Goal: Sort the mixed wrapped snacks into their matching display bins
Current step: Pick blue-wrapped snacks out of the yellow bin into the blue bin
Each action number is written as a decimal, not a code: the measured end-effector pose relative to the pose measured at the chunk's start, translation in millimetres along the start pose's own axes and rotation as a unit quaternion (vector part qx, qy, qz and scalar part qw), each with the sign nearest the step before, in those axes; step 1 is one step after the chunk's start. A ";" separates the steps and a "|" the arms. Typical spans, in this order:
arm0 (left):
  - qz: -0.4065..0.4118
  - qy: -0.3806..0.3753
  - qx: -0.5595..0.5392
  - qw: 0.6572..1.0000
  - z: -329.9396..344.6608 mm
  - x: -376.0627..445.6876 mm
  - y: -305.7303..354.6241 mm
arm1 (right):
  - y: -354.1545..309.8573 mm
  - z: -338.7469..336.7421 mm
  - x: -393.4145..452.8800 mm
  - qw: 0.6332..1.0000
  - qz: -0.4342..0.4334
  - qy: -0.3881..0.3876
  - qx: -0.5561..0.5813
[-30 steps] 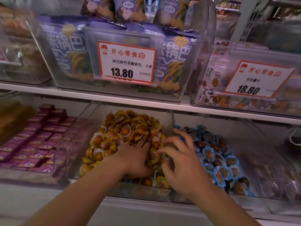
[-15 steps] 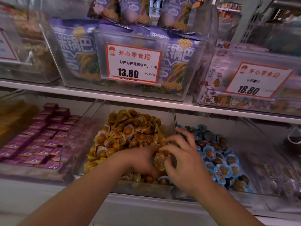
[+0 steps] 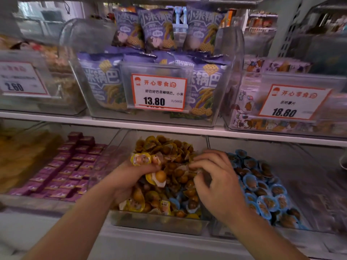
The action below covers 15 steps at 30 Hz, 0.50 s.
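Observation:
A clear middle bin [image 3: 159, 223] on the lower shelf holds a heap of yellow-wrapped snacks [image 3: 165, 149], with a few blue-wrapped ones [image 3: 175, 202] mixed in near its front. The bin to its right holds blue-wrapped snacks [image 3: 262, 190]. My left hand [image 3: 129, 177] is raised over the yellow heap and grips a handful of yellow-wrapped snacks [image 3: 143, 159]. My right hand [image 3: 219, 182] hovers at the divide between the two bins with fingers curled down into the pile; whether it holds anything is hidden.
A bin of purple wrapped bars [image 3: 62, 169] lies to the left. The upper shelf [image 3: 169, 126] carries bins of purple snack bags [image 3: 105, 81] with price tags 13.80 [image 3: 158, 92] and 18.80 [image 3: 293, 103], overhanging the lower bins.
My left hand has lifted out of the yellow heap with a handful of yellow snacks. My right hand has stayed at the bin divide, its fingers curling more. The view has tilted up slightly.

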<state>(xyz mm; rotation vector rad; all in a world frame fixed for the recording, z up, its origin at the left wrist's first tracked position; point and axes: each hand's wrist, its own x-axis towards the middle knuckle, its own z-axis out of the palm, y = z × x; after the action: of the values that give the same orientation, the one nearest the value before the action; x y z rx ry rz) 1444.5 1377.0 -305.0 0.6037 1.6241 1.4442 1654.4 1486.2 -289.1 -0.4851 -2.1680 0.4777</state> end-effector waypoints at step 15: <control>-0.062 -0.035 -0.204 0.976 -15.0 -25.2 9.3 | -12.9 74.8 6.2 0.950 0.183 -0.225 0.117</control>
<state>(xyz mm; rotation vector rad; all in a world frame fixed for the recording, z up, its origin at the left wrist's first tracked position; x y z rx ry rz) 1443.2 1350.4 -289.6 0.3069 1.2366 1.5829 1588.6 1465.8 -321.5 -0.7018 -2.4109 1.1308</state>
